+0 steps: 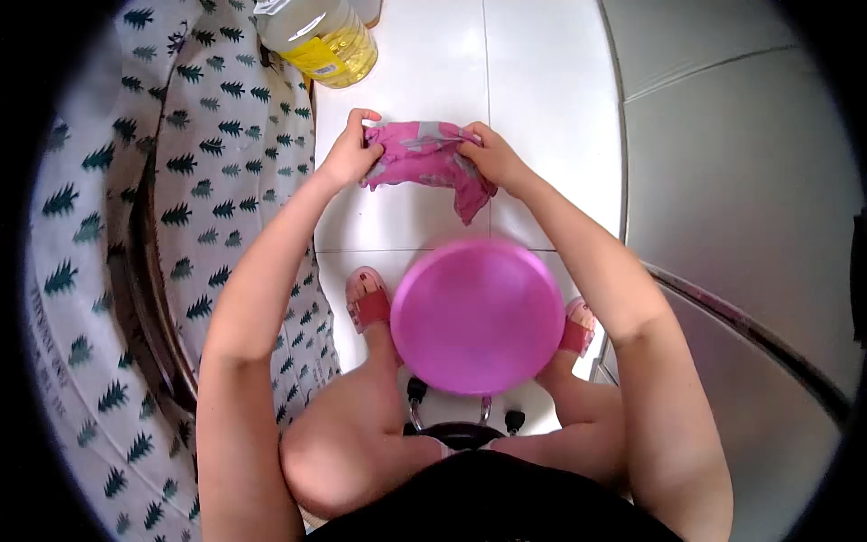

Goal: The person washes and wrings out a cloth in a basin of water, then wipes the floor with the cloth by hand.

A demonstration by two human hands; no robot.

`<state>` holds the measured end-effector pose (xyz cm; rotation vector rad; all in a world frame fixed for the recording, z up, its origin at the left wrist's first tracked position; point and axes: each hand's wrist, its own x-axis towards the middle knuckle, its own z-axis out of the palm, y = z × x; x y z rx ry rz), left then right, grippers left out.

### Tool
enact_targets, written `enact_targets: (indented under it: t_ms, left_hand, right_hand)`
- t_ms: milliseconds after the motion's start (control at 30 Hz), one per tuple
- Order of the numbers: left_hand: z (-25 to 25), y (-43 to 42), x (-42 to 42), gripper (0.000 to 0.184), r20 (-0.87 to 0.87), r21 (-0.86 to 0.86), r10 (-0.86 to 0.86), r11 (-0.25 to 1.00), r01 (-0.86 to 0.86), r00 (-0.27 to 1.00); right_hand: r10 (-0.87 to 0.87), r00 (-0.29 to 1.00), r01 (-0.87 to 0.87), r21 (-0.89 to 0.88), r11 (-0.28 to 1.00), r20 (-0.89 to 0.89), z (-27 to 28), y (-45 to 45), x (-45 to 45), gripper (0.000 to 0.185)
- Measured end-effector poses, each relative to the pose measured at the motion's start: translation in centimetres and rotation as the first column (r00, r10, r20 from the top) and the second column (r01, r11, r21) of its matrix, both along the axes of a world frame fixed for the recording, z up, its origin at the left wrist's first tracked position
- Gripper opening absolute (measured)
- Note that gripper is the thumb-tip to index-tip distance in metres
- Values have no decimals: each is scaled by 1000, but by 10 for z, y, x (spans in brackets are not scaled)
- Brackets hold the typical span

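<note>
A pink cloth with grey patches (420, 158) is stretched between my two hands above the white tiled floor. My left hand (354, 154) grips its left end, the index finger raised. The right end is pinched in my right hand (492, 158), and a corner of cloth hangs down beside it. Nearer to me, a round pink basin (479, 316) sits between my feet, below the cloth; its inside looks smooth and blurred.
A large clear bottle with a yellow label (330, 56) stands at the upper left. A white curtain with green trees (230, 135) hangs along the left. Grey panels (731, 163) line the right side. Wheeled stool legs (486, 411) show beneath me.
</note>
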<state>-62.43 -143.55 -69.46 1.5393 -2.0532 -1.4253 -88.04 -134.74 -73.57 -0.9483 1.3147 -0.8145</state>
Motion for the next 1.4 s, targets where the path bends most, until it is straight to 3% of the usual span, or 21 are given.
enact_targets:
  t_ms: [67,167,233,300,333,400,433,533,700,767,967,1233,1400]
  left_hand:
    - [-27,-8,12,49,23,25,6,1000,-7,1000]
    - [-46,-15,18,49,107,209,56,975,-78,993]
    - [-70,-20,22,47,122,92,54,994,-65,991]
    - [-104,-27,22,46,116,-77,74,995,-65,991]
    - [-101,-24,11,46,230,-227,111,972,-57,967]
    - [-94,-4,-12,47,427,-500,225,866,21,876]
    - [-102,10,-20,51,423,-520,193,852,63,885]
    - [-139,53,-38,64,466,-538,114,824,179,877]
    - [-165,65,-59,76,617,-457,116,858,234,778]
    - [-169,55,-69,75,576,-455,119,869,196,809]
    - [-173,-4,-124,71,518,-408,81,898,163,852]
    - [-184,-69,-210,72,440,-452,-97,835,314,893]
    - [-188,-49,-219,69,449,-545,-102,756,362,888]
  right_hand:
    - [-4,997,4,-5,1000,-73,-28,-8,14,24]
    - [32,980,-30,14,999,-197,-50,-25,21,33]
    - [93,940,-76,64,995,-329,-43,-36,21,35]
    - [40,814,-55,-9,998,-580,-42,-42,25,41]
    - [7,724,-52,-45,998,-689,-45,-41,28,45]
    - [-112,454,-267,-256,929,-884,-58,-29,38,52]
    - [-205,309,-392,-321,862,-929,-70,-23,42,56]
    - [-181,525,-513,-479,712,-832,-128,-3,54,59]
    - [-112,521,-586,-450,674,-846,-130,-12,26,57]
    - [-96,525,-624,-459,633,-846,-129,-29,8,59]
    - [-184,469,-633,-475,612,-863,-141,-80,-49,58]
    - [-229,109,-595,-248,765,-967,-138,-102,-141,61]
    - [-215,143,-470,-258,844,-966,-139,-71,-135,63]
